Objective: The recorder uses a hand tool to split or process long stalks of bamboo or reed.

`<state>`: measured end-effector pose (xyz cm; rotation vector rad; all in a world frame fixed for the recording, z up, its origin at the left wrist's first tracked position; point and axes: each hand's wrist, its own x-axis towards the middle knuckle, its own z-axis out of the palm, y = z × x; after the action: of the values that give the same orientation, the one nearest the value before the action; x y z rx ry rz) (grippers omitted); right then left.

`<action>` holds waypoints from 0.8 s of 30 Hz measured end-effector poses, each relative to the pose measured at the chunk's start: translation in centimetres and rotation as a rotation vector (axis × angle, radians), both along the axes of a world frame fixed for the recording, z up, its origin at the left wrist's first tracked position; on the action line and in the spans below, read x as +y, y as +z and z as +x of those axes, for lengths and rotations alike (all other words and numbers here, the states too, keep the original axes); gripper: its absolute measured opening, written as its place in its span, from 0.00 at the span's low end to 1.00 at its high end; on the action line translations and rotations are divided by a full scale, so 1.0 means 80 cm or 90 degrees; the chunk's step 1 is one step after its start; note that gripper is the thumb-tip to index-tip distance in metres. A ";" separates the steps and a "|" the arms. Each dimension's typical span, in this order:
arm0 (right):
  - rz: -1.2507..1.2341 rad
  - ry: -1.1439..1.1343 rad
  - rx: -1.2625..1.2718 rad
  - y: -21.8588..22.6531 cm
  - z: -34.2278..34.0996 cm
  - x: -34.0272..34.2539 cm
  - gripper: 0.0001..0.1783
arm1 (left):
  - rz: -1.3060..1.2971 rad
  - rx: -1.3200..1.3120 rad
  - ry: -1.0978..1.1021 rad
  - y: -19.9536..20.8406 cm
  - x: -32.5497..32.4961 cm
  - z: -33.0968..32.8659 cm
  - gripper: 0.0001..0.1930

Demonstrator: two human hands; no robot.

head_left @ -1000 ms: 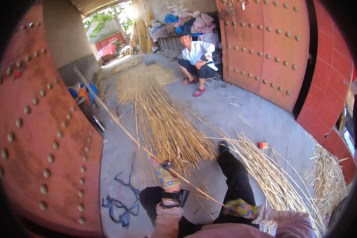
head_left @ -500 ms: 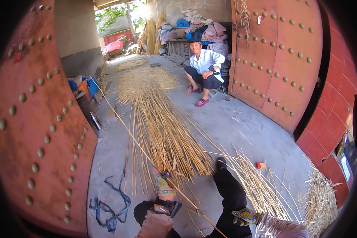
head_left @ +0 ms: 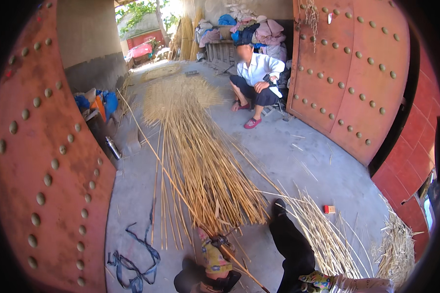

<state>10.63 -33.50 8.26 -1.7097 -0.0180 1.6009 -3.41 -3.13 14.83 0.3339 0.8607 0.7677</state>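
My left hand [head_left: 219,242], with a patterned sleeve cover on the forearm, is shut on a long thin reed stalk [head_left: 157,157]. The stalk runs from the far left wall down past the hand to the lower edge. Some small metal thing sits at the hand; I cannot make out what it is. My right forearm [head_left: 319,282] in a patterned cuff enters at the lower right, and its hand is hidden at my dark trouser leg [head_left: 292,241]. A big fanned bundle of reeds [head_left: 200,151] lies just beyond my left hand.
A second pile of stalks [head_left: 322,234] lies right of my leg, with loose straw [head_left: 398,244] by the red wall. A person [head_left: 257,78] sits at the back beside a studded red door [head_left: 357,73]. Blue straps [head_left: 132,261], a metal bottle [head_left: 113,148] and a small red block [head_left: 329,209] lie on the concrete.
The view has tilted up, so my hands and legs now sit lower in the picture. My left hand stays on the stalk. The seated person has not moved.
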 end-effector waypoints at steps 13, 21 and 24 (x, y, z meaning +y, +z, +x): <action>0.016 0.041 0.010 0.007 0.021 0.019 0.25 | 0.005 0.010 0.063 -0.015 0.003 0.012 0.26; 0.034 0.031 -0.002 0.010 0.024 0.014 0.25 | 0.014 0.001 0.027 0.005 -0.006 0.004 0.23; 0.019 0.032 0.004 0.004 0.022 0.021 0.25 | 0.026 -0.029 0.018 0.004 0.013 0.021 0.23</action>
<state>12.38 -31.82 8.54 -1.6934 -0.0815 1.6352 -1.71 -2.06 15.18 0.3394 0.8093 0.8176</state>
